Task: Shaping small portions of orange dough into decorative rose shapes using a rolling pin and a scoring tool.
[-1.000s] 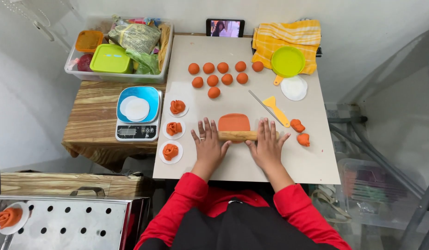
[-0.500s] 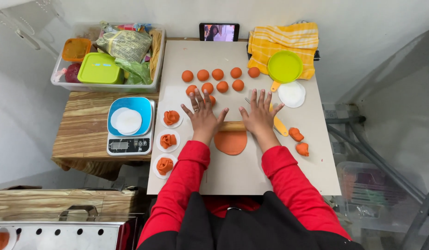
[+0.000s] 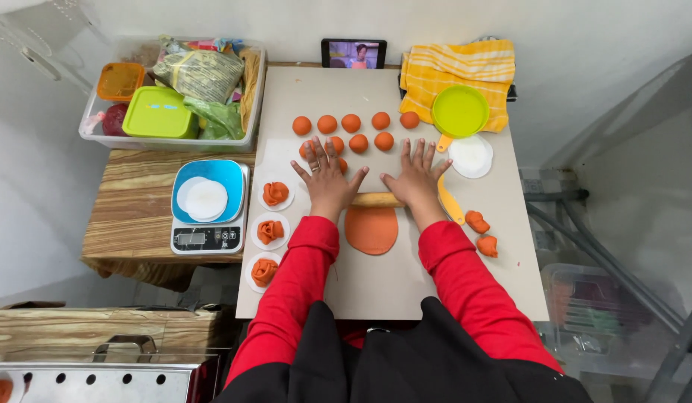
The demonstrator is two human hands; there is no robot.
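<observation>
Table [image 3: 406, 291]: a pale board-like top carrying all the dough work; a lower wooden side table [image 3: 129, 201] stands just beside it on the person's left.
Clear bin [image 3: 92, 133]: on the wooden side table, holding a lime-green lidded box, an orange lidded tub and bagged greens.
Yellow cloth [image 3: 465, 67]: folded at the far right corner, with a lime-green round press [image 3: 459, 112] lying on it.
Scale [image 3: 209, 205]: blue-topped kitchen scale with white paper rounds on its tray, touching the table's left edge.
Flattened dough [image 3: 371, 229]: an orange oval disc lying flat near the table's middle, just on the near side of the rolling pin.
Rolling pin [image 3: 376, 200]: wooden, lying crosswise, its middle showing between the two hands (both ends are covered).
Left hand [image 3: 329, 179]: fingers spread wide, palm pressed flat on the pin's left end.
Right hand [image 3: 415, 177]: likewise splayed and flat, on the pin's right end.
Dough balls [image 3: 351, 123]: orange, in two rows just beyond the fingertips.
Shaped pieces [image 3: 274, 194]: three folded orange pieces on white rounds, in a column left of the left hand.
</observation>
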